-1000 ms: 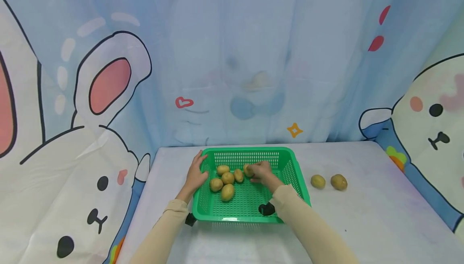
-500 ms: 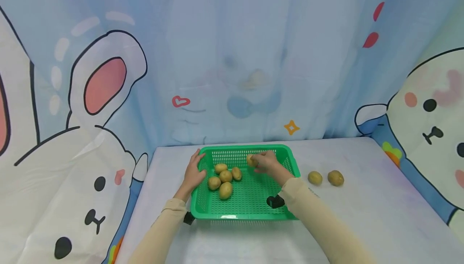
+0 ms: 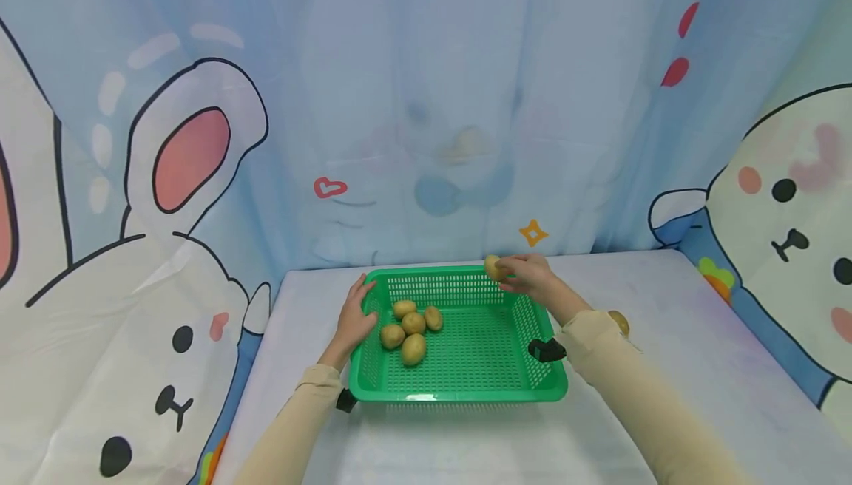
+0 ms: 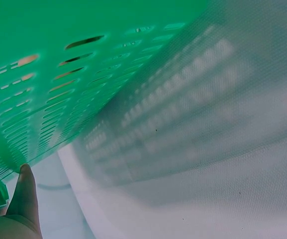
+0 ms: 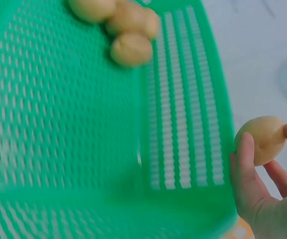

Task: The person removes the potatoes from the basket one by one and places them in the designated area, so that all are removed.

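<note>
Potato (image 5: 265, 140) in right fingers (image 5: 246, 153), near green basket (image 3: 472, 355); five potatoes (image 3: 413, 323) inside, clustered

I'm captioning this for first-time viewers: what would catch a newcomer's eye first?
Probably the perforated green basket on the white table, five potatoes gathered toward its left. Then the right hand, holding another potato by the basket's far rim. A large cartoon rabbit fills the backdrop's left side.

Seen from head and both wrists without a single legible word, letter, label, brand name or number.
</note>
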### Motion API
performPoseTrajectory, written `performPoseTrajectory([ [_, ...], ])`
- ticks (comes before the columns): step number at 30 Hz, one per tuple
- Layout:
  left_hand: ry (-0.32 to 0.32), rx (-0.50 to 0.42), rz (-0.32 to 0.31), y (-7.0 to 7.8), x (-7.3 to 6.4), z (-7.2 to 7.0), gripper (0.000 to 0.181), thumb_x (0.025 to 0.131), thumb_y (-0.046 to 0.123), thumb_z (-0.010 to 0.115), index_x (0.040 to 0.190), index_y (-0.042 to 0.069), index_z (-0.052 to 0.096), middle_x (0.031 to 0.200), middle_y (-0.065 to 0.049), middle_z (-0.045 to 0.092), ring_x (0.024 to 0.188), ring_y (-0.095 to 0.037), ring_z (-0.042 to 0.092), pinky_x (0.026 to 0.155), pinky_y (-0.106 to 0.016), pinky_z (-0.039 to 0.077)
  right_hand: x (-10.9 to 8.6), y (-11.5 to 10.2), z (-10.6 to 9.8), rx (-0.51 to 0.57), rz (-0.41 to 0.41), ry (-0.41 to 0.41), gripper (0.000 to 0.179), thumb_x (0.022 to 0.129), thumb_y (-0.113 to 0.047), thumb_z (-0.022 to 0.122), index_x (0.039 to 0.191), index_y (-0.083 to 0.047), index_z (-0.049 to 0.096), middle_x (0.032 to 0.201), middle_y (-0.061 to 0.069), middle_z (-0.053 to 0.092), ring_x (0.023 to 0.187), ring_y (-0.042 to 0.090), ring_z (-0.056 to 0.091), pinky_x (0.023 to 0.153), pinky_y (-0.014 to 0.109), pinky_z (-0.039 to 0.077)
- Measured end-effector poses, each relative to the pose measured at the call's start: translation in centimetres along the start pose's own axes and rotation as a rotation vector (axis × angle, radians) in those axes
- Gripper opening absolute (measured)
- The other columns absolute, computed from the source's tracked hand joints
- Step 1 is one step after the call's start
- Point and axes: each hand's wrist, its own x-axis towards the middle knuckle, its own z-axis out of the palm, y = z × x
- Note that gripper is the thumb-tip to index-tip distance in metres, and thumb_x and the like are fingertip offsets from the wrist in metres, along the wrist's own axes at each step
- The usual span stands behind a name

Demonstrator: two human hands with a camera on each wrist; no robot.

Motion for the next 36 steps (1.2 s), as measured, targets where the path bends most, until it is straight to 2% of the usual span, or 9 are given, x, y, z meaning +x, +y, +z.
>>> performPoseTrajectory([
  [7, 0.001, 0.019, -0.01, 0.0, 0.0, 0.2, 0.068, 0.074, -0.008, 0.052, 0.142, -0.004, 0.047, 0.159, -0.019, 0.026, 0.144, -0.042, 0.025, 0.089, -0.051, 0.039, -0.8, -0.6, -5.5, -0.037, 0.01, 0.047, 0.062, 0.098, -0.019, 0.058, 0.147, 0.01, 0.034, 0.133, 0.025, 0.045, 0.099, 0.023, 0.063, 0.088, 0.032, 0.053],
  [13, -0.003, 0.01, -0.015, -0.1, -0.1, 0.1, 0.068, 0.074, -0.008, 0.052, 0.143, -0.004, 0.047, 0.159, -0.019, 0.026, 0.144, -0.042, 0.025, 0.095, -0.053, 0.038, -1.3, 0.3, -9.7, 0.028, 0.075, 0.074, 0.054, 0.096, -0.016, 0.06, 0.141, 0.007, 0.041, 0.122, 0.017, 0.048, 0.088, 0.017, 0.064, 0.085, 0.031, 0.054],
  [17, -0.002, 0.003, -0.014, 0.0, -0.1, 0.1, 0.069, 0.073, -0.008, 0.052, 0.142, -0.004, 0.048, 0.159, -0.02, 0.026, 0.144, -0.042, 0.025, 0.097, -0.054, 0.038, -1.5, 1.3, -12.5, 0.046, 0.137, 0.143, 0.058, 0.095, -0.018, 0.062, 0.143, 0.005, 0.038, 0.128, 0.017, 0.044, 0.087, 0.017, 0.063, 0.084, 0.03, 0.054],
  [21, -0.001, 0.001, -0.011, 0.1, -0.1, 0.1, 0.069, 0.073, -0.007, 0.052, 0.142, -0.004, 0.048, 0.158, -0.02, 0.026, 0.144, -0.042, 0.025, 0.099, -0.055, 0.037, -1.9, 2.4, -15.2, 0.045, 0.18, 0.238, 0.066, 0.096, -0.021, 0.06, 0.148, 0.006, 0.029, 0.135, 0.02, 0.041, 0.087, 0.018, 0.061, 0.082, 0.03, 0.055],
  [27, -0.001, 0.014, -0.005, -0.2, -0.1, 0.1, 0.069, 0.073, -0.006, 0.052, 0.142, -0.004, 0.048, 0.158, -0.02, 0.027, 0.144, -0.043, 0.026, 0.099, -0.055, 0.038, -2.7, 4.1, -18.3, 0.044, 0.249, 0.357, 0.061, 0.097, -0.02, 0.059, 0.144, 0.007, 0.031, 0.131, 0.022, 0.043, 0.079, 0.02, 0.062, 0.08, 0.031, 0.055],
  [36, -0.005, 0.01, -0.023, 0.0, 0.0, 0.2, 0.069, 0.074, -0.007, 0.051, 0.143, -0.003, 0.047, 0.159, -0.017, 0.026, 0.145, -0.041, 0.025, 0.093, -0.05, 0.038, -3.3, 6.9, -21.7, 0.041, 0.278, 0.413, 0.048, 0.095, -0.016, 0.06, 0.131, 0.009, 0.04, 0.129, 0.025, 0.042, 0.082, 0.024, 0.059, 0.077, 0.033, 0.056],
])
